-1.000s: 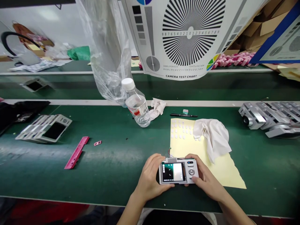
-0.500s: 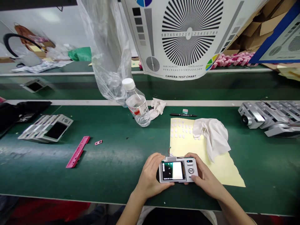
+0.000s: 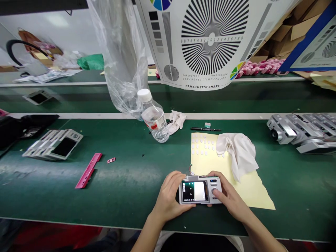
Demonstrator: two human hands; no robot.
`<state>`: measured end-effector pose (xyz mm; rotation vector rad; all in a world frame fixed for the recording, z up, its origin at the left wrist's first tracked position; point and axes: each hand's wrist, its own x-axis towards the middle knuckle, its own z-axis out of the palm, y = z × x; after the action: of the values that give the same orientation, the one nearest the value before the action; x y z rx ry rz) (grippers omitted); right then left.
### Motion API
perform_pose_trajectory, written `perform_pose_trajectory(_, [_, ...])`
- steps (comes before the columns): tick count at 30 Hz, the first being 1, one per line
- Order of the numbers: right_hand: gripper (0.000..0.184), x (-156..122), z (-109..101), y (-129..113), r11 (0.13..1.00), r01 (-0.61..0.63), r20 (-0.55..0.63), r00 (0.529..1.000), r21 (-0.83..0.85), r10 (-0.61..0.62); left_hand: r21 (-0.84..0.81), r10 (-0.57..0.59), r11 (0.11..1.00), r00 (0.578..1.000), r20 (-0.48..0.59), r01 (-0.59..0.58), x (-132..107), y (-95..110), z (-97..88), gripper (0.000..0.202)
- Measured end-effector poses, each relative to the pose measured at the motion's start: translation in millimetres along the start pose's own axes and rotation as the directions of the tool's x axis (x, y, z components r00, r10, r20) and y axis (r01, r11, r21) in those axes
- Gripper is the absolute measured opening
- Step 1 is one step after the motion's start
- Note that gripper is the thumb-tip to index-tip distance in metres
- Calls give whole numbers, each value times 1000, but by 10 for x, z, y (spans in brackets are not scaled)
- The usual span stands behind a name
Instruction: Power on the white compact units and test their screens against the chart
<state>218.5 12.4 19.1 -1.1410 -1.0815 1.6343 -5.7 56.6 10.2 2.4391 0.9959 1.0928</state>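
My right hand [image 3: 232,201] has slid its thumb onto the dial. With my left hand [image 3: 168,199] it clasps the camera [image 3: 195,190] by its ends, keeping the screen clear, with the sheet [image 3: 252,190] just beyond my right knuckles.

On my feed, a green bench top [image 3: 126,182] runs across the view. A clear water bottle [image 3: 154,120] with a white cap stands toward the back, under a hanging clear plastic bag [image 3: 123,59]. A small crumpled rag [image 3: 177,120] lies just to its right. A camera test chart [image 3: 210,42] fills the wall behind.

Right of centre I see a yellow sheet [image 3: 252,190] with rows of small white pads [image 3: 202,145] at its far end and a white cloth [image 3: 240,152] draped over it. A black pen [image 3: 206,129] and a small pale green block [image 3: 207,124] lie just beyond. Silver cameras [image 3: 299,131] line the far right. At left sit a row of silver units [image 3: 54,148], a pink strip [image 3: 88,170] and a small pink piece [image 3: 111,160].
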Motion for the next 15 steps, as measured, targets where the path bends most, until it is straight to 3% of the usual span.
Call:
perform_pose_trajectory(8, [34,-1,7,-95,998,58,-51,997,-11,-58,60,97,994,993,-71,-93,106,45,-40,62])
perform_pose_trajectory(15, [52,210,-110,-476,969,220,21,975,-115,-219,115,240,967,966,-96,-229,597,-67,-231,65])
